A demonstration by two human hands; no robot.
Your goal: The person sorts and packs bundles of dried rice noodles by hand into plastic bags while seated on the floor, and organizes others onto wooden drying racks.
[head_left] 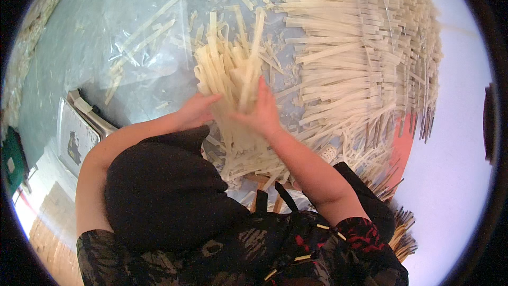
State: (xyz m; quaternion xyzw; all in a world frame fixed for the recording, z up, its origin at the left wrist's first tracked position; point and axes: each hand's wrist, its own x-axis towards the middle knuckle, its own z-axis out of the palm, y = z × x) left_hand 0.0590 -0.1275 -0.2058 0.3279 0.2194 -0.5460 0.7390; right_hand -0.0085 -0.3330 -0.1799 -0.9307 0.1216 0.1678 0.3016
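My left hand (197, 110) and right hand (264, 115) around a bundle of pale strips (225, 71).
My fingers (262, 88), partly curled, hold it from both sides, ends fanning away over the grey surface (84, 37); broad strip rows (338, 63) lie to my right, a white-topped metal device (67, 130) to my left.

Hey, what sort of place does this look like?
Probably a noodle-making or packing workshop, though I can't be certain. Pale, flat noodle-like strips lie heaped on the right, a gathered bundle of strips sits near the middle, and glossy clear plastic sheeting spreads to the left.
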